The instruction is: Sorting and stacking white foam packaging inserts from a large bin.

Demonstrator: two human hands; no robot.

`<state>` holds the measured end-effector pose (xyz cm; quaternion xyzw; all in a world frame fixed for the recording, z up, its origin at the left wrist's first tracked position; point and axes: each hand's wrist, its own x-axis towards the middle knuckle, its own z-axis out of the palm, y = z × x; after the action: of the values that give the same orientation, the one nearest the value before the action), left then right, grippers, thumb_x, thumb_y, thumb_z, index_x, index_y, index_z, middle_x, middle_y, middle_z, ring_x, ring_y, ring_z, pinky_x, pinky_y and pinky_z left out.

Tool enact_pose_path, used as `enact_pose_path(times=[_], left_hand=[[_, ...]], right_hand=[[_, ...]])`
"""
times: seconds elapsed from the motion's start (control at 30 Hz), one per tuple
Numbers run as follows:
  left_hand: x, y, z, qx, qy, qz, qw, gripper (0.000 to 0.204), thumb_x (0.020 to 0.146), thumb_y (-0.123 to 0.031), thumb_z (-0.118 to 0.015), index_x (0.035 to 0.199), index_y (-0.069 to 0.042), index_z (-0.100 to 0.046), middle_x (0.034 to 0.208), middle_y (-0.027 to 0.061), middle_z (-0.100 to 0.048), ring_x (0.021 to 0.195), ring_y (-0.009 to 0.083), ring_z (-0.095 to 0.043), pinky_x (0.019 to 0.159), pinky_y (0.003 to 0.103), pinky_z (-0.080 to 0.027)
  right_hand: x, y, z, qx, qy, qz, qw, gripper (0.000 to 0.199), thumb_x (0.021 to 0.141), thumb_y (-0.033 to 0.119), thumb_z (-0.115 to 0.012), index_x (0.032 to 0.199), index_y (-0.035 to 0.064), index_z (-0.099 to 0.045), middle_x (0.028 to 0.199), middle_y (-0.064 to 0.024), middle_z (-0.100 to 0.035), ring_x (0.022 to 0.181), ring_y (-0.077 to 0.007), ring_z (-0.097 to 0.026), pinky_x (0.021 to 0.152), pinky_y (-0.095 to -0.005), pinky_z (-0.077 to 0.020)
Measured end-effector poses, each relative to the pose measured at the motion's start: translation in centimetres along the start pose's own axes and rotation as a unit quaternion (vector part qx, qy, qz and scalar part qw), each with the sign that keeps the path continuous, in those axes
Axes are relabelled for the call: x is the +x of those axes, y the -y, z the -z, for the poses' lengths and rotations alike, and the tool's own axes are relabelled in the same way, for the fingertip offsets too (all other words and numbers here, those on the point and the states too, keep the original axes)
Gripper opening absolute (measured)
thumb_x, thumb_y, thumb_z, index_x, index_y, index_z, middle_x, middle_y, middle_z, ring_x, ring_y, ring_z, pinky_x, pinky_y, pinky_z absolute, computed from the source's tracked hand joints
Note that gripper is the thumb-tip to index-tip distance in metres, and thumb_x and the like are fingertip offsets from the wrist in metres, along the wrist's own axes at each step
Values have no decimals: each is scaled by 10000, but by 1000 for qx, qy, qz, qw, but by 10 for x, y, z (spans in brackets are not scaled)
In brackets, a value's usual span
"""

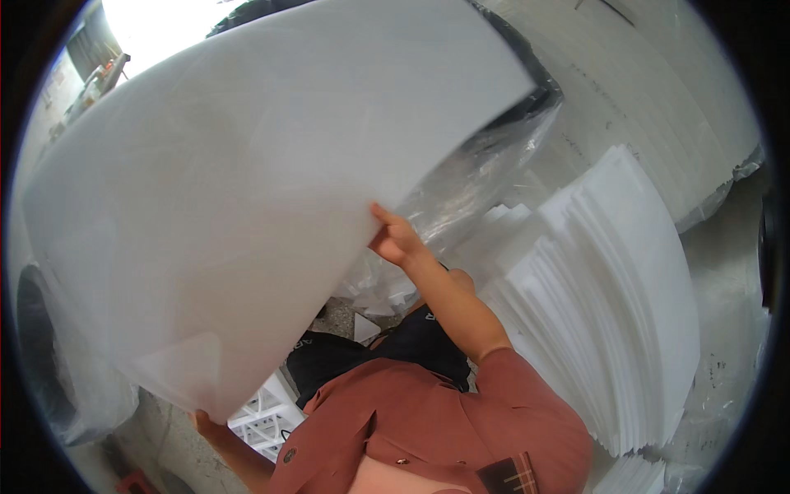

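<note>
A large, thin, translucent white sheet [271,156] spreads across the left and middle of the head view. My left hand [202,421] is closed on its near lower corner, with most of the fingers hidden by the sheet. Further right, my right hand [397,239] pinches the sheet's near edge, thumb on top and the other fingers curled beneath. Under the sheet's right side lies crumpled clear plastic film [461,189], with black film [539,95] showing past the far right corner.
A fanned stack of white sheets [609,305] stands to my right. Behind it is a bigger plastic-wrapped pile [650,99]. A white lattice crate [265,418] is close by my left forearm. At the far left, clear film [90,403] hangs around a dark round opening [39,346].
</note>
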<state>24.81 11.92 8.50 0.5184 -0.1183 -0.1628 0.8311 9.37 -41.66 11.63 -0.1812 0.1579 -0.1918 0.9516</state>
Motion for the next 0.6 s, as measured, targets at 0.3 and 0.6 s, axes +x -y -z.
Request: enact_pose_path(times=[0.3,0.6], left_hand=[[-36,-7,-135,85,-143,63,984,658,860,-247,-696,1346,52,-371,1225,187,-527,1082,290,-558,911,412,-472],[-10,18,-183,157,-135,117,971,314,913,-166,-646,1115,65,-579,1045,92,-644,926,163,-601,840,308,-485]], right_hand=[[94,-81,79,12,-214,-70,974,410,1002,219,-460,1330,-22,-415,1336,-157,-485,1208,-295,-500,1027,-460,-433],[49,-73,53,-639,-371,187,647,608,909,235,-578,1365,-93,-345,1439,-282,-326,1339,-392,-342,1094,-446,-311]])
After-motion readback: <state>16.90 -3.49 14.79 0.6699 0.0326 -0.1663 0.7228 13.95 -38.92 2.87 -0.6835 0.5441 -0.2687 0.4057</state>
